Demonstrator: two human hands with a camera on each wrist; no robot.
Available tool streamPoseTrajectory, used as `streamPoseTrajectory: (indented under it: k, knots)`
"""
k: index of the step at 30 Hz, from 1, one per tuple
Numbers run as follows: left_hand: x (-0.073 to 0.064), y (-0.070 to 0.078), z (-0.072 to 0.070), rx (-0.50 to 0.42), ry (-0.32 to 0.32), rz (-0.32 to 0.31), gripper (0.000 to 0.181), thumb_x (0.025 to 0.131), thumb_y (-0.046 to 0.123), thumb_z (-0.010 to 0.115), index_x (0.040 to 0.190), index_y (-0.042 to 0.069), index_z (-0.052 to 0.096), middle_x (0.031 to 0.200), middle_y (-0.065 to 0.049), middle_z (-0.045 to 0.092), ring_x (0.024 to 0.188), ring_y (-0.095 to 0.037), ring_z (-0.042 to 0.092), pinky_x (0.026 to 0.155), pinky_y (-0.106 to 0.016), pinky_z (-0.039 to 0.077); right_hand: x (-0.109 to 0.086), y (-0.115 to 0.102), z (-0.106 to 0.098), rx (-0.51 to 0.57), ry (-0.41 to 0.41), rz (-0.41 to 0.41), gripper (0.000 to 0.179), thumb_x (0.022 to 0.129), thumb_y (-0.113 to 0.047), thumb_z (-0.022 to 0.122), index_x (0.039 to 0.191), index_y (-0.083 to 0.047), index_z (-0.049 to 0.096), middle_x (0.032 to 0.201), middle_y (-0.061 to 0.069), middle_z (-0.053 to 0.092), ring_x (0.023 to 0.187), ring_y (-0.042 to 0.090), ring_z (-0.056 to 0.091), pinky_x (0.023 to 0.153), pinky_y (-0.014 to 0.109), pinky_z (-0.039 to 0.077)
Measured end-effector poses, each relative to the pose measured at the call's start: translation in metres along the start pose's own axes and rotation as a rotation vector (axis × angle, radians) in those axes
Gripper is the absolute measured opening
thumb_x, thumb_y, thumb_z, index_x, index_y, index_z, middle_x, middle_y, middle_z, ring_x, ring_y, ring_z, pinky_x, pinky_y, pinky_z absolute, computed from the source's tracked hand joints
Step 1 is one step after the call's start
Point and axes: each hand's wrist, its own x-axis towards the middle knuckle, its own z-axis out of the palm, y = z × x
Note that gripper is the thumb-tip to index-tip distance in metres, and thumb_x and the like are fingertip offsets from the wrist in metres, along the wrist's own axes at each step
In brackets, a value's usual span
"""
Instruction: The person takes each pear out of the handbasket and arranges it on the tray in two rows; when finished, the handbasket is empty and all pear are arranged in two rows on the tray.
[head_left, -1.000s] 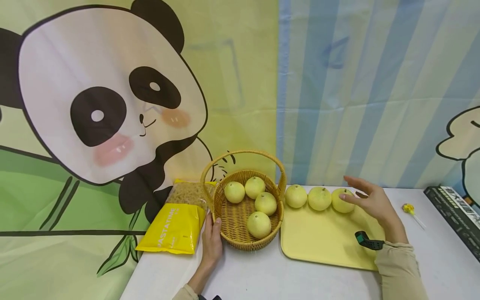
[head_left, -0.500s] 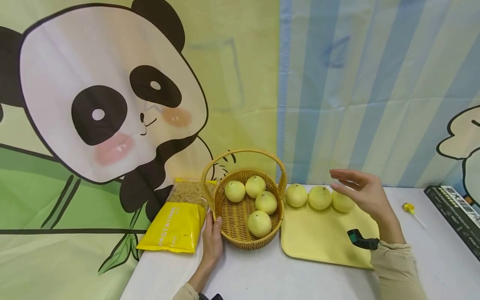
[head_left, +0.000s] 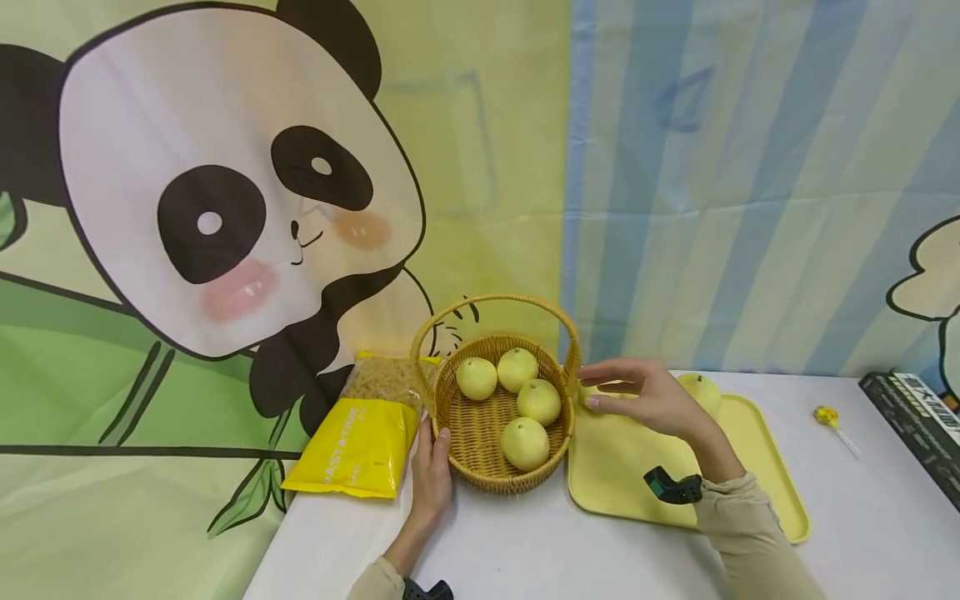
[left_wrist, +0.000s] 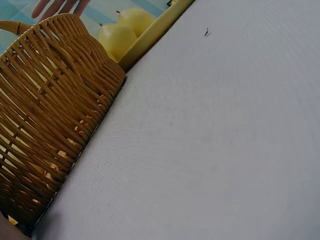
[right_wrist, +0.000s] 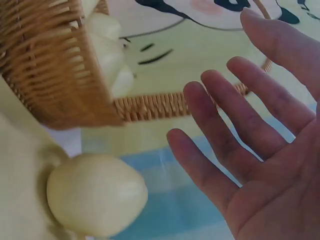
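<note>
A wicker basket (head_left: 498, 483) with a tall handle stands on the table, holding several round pale-yellow fruits (head_left: 525, 443) with short stems. Against its left side rests my left hand (head_left: 432, 479), fingers straight along the wicker; only a sliver of it shows in the left wrist view. To the basket's right, over the yellow tray (head_left: 622, 475), hovers my right hand (head_left: 652, 404), fingers spread and holding nothing. A fruit (right_wrist: 97, 195) on the tray lies near its fingertips in the right wrist view. Another tray fruit (head_left: 701, 393) shows behind the wrist; the right hand hides part of the row.
Left of the basket lies a yellow pasta bag (head_left: 352, 446), close to my left hand. At the far right are a lollipop (head_left: 832, 425) and a dark box (head_left: 911, 429). A printed cloth (head_left: 660, 208) hangs along the table's back edge.
My right hand has moved left across the tray, from the rightmost fruit to beside the basket's handle. The left hand and the basket stay together, while the head view has shifted slightly.
</note>
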Motion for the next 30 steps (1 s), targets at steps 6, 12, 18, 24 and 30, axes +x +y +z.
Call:
streamPoseTrajectory:
  k: [6, 12, 18, 24, 30]
  knots:
    - [0.001, -0.001, -0.001, 0.009, 0.007, 0.008, 0.052, 0.113, 0.032, 0.042, 0.162, 0.012, 0.042, 0.155, -0.014, 0.058, 0.140, -0.031, 0.057, 0.116, -0.048, 0.044, 0.028, -0.016, 0.019, -0.031, -0.157, -0.027, 0.046, 0.096, -0.021, 0.080, 0.140, -0.009, 0.069, 0.138, 0.017, 0.070, 0.125, 0.044, 0.066, 0.095, 0.039, 0.062]
    - [0.001, -0.001, -0.002, 0.008, 0.013, 0.001, 0.051, 0.113, 0.030, 0.043, 0.161, 0.013, 0.044, 0.154, -0.013, 0.059, 0.139, -0.031, 0.057, 0.115, -0.049, 0.044, 0.057, -0.033, 0.035, -0.106, -0.317, -0.029, 0.051, 0.100, -0.031, 0.076, 0.146, -0.012, 0.065, 0.147, 0.015, 0.065, 0.128, 0.044, 0.066, 0.103, 0.057, 0.056]
    - [0.001, 0.000, -0.002, 0.003, 0.009, 0.001, 0.051, 0.113, 0.030, 0.042, 0.161, 0.011, 0.043, 0.156, -0.015, 0.057, 0.142, -0.033, 0.055, 0.118, -0.046, 0.042, 0.081, -0.043, 0.047, -0.175, -0.407, 0.006, 0.057, 0.098, -0.038, 0.077, 0.147, -0.012, 0.064, 0.146, 0.008, 0.067, 0.130, 0.041, 0.065, 0.107, 0.055, 0.054]
    - [0.000, 0.002, 0.000, 0.004, 0.002, -0.009, 0.053, 0.113, 0.031, 0.043, 0.161, 0.010, 0.042, 0.158, -0.014, 0.055, 0.143, -0.030, 0.054, 0.119, -0.047, 0.041, 0.098, -0.043, 0.059, -0.243, -0.466, 0.055, 0.057, 0.096, -0.041, 0.079, 0.144, -0.013, 0.067, 0.145, 0.006, 0.068, 0.130, 0.037, 0.066, 0.108, 0.049, 0.054]
    - [0.001, 0.001, 0.001, 0.002, -0.014, -0.016, 0.055, 0.113, 0.031, 0.041, 0.165, 0.014, 0.037, 0.161, -0.012, 0.052, 0.146, -0.028, 0.051, 0.121, -0.049, 0.039, 0.105, -0.041, 0.073, -0.320, -0.534, 0.109, 0.066, 0.094, -0.046, 0.079, 0.147, -0.009, 0.064, 0.146, 0.007, 0.066, 0.136, 0.037, 0.061, 0.112, 0.053, 0.050]
